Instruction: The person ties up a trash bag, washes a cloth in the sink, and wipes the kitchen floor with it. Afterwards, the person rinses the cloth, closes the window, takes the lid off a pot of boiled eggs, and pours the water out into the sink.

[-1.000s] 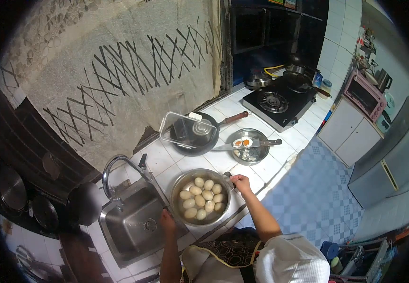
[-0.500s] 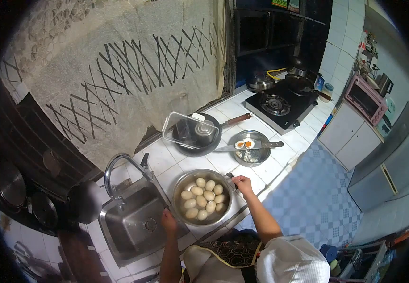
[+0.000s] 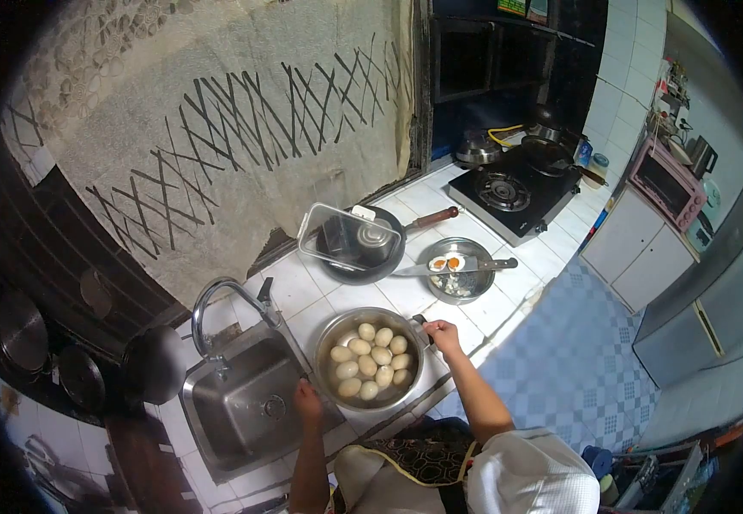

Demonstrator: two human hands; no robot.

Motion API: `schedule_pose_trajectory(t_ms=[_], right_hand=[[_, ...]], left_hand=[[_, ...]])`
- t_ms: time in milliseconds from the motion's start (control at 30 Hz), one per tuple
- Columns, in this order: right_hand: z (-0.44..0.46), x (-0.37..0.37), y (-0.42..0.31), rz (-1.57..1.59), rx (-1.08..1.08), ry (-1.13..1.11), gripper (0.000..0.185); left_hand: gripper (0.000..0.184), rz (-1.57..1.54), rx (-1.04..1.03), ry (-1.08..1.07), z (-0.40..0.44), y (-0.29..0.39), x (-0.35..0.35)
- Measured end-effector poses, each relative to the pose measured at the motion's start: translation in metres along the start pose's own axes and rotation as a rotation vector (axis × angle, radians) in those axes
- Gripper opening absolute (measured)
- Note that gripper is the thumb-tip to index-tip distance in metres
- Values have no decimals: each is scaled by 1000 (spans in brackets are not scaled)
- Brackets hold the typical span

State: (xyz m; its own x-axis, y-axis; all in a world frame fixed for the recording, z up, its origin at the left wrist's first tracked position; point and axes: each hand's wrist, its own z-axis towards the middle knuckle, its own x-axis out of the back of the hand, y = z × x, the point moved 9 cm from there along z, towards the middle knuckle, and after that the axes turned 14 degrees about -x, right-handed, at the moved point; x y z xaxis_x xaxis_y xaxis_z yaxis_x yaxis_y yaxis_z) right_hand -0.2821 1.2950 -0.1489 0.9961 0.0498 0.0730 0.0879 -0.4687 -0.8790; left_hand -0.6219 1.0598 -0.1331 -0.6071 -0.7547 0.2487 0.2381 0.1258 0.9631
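A steel pot (image 3: 323, 396) stands on the white-tiled counter beside the sink, with several pale eggs (image 3: 368, 363) lying in it in what looks like water. My right hand (image 3: 443, 335) is closed round the black handle (image 3: 421, 319) on the pot's right side. At the left side, over the sink's edge, my left hand (image 3: 308, 403) has its fingers closed at the pot's other handle, which is mostly hidden. Behind the pot, a steel bowl (image 3: 466, 295) carries a knife (image 3: 496, 265) across its rim, and two cut egg halves (image 3: 446, 263) rest on the blade.
A sink (image 3: 243, 433) with a curved faucet (image 3: 203, 313) lies to the left. Farther back are a frying pan (image 3: 354, 276) with a clear plastic container (image 3: 310, 230) on it, and a gas stove (image 3: 526, 212). Blue patterned floor (image 3: 551, 360) lies at right.
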Motion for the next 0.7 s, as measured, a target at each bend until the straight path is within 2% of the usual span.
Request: schedule_pose_trajectory(t_ms=[100, 167, 267, 400, 467, 567, 700], right_hand=[[3, 0, 3, -3, 2, -5, 17], [3, -1, 2, -6, 8, -4, 17], [-1, 0, -1, 7, 17, -8, 16], [-2, -1, -1, -1, -16, -6, 17], [-1, 0, 0, 0, -13, 4, 17], [3, -1, 3, 10, 1, -3, 17], [3, 0, 2, 15, 5, -4, 17]], left_hand=[[37, 43, -42, -26, 4, -9, -1], [38, 66, 32, 2, 4, -20, 2], [39, 93, 32, 9, 3, -14, 2], [40, 82, -5, 25, 10, -43, 2], [40, 93, -78, 22, 13, -41, 2], [41, 57, -15, 13, 9, -39, 2], [40, 52, -71, 22, 9, -33, 3]])
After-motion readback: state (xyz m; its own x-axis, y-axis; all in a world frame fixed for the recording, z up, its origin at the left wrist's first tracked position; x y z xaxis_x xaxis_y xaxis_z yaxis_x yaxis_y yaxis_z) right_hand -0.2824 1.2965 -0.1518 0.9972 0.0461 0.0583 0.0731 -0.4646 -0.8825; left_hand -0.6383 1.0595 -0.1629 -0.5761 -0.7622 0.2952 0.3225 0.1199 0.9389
